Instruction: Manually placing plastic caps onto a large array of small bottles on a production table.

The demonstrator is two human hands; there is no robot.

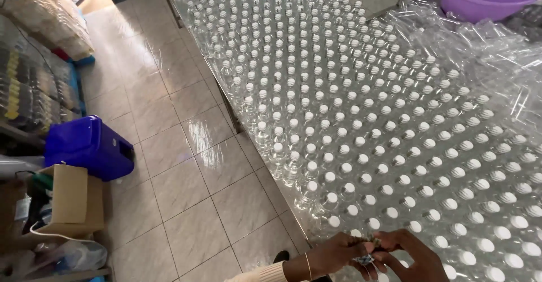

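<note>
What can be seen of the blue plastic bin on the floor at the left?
The blue plastic bin is a glossy, deep blue container with rounded corners, lying tipped on the tiled floor so that a broad smooth side faces up and catches the light. Its darker underside or opening shows at the right end. It sits against the shelving at the left, just above an open cardboard box, whose flap reaches its lower edge. What it holds cannot be told. Neither of the hands is near it.

The head camera looks steeply down from above, near the hands; table of bottles point(361, 118) ahead.
</note>
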